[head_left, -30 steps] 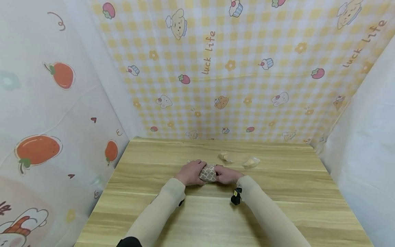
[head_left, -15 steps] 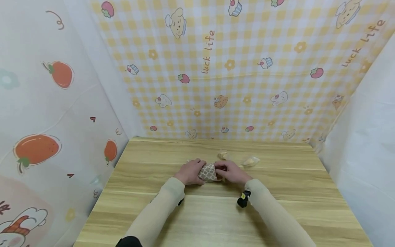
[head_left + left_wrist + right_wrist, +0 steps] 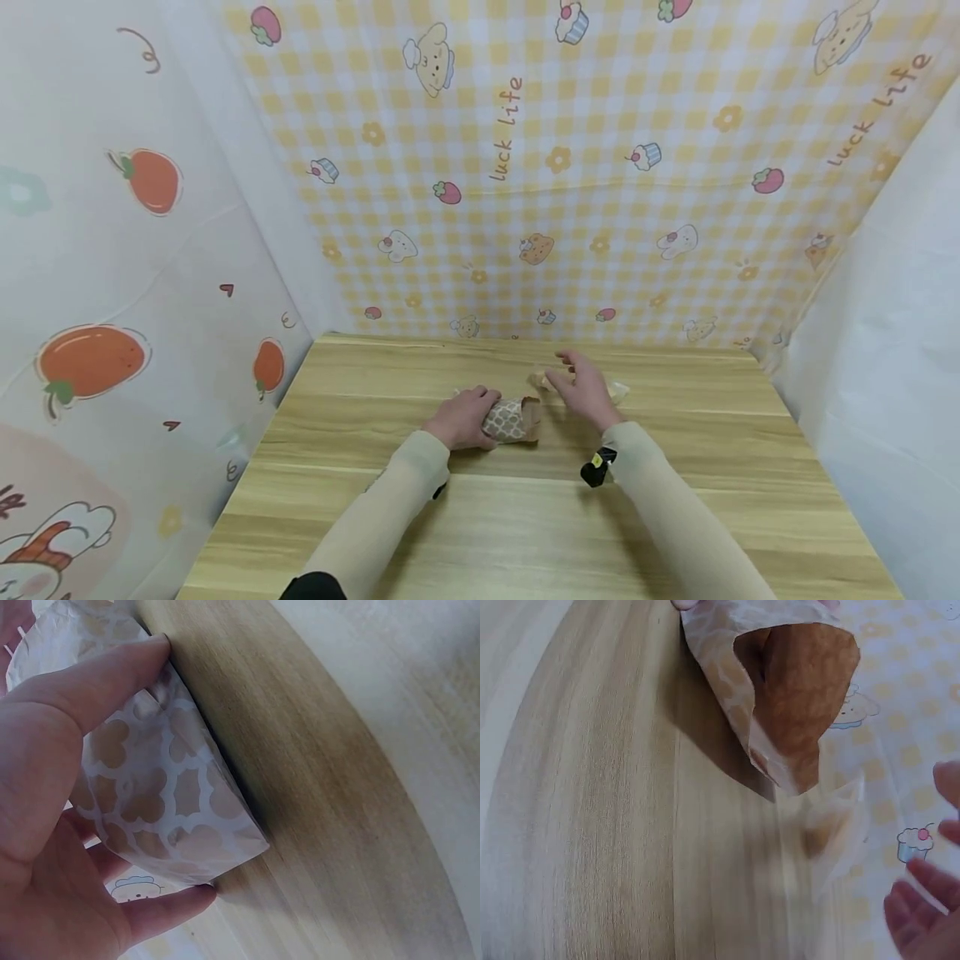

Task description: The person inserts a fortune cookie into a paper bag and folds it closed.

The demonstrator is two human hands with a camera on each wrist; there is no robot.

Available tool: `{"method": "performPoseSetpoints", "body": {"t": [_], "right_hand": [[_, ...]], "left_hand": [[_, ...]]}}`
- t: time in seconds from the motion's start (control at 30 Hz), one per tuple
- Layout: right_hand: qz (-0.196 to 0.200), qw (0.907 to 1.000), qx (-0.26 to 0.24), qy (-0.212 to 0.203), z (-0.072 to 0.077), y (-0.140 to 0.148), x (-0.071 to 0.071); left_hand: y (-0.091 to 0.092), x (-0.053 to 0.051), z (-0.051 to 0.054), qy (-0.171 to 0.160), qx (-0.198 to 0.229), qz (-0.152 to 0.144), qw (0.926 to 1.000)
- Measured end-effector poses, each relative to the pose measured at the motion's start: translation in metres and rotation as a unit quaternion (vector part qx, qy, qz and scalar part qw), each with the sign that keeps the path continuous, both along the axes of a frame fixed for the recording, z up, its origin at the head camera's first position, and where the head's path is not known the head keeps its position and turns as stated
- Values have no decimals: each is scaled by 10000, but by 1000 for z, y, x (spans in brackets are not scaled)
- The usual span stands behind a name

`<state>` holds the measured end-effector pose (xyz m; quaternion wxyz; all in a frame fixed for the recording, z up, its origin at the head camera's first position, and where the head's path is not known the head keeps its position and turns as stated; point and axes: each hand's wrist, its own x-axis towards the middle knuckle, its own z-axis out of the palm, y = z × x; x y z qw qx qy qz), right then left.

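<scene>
1. Moved since the earlier head frame: right hand, away from the mouth of the tan paper bag with white lattice print and out toward the back right. Left hand and bag in nearly the same place, brown inside of the mouth now uncovered.
2. Right hand: thumb and fingers spread wide, nothing seen in the grasp.
3. Left hand: curled round the bag, thumb across one face, fingertips along the other side.
4. Bag: lying on the pale wood-grain table, long axis roughly left to right, mouth facing right, other end under the left hand.
5. Key relation: left packet, small, clear plastic with yellowish contents, just left of the right thumb in the head view, behind the bag's mouth. Nearer to the right hand than to the left; apart from the right fingers in the right wrist view.
6. Right packet, similar clear plastic, on the other side of the right hand, partly hidden by it.
</scene>
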<state>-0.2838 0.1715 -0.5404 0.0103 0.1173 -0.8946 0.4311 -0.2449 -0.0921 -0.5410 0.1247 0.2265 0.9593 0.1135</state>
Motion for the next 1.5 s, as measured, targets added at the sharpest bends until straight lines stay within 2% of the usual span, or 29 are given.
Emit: {"method": "performPoseSetpoints", "body": {"t": [0.13, 0.37, 0.63, 0.77, 1.03, 1.5], "right_hand": [[-55, 9986, 513, -140, -6, -3, -6], [29, 9948, 936, -403, -15, -12, -13], [96, 9914, 1278, -270, -21, -15, -13], [34, 9919, 1256, -192, -22, -15, -12], [-72, 9929, 1145, -323, -24, -13, -10], [-145, 9959, 896, 38, -12, -10, -1]], "left_hand": [[0, 0, 0, 47, -69, -50, 10000], [1, 0, -1, 119, -44, -64, 9999], [1, 1, -2, 130, -35, -33, 9999], [2, 1, -3, 152, -75, -13, 9999], [1, 0, -3, 157, -72, -10, 9998], [1, 1, -2, 115, -7, 9, 9999]]}}
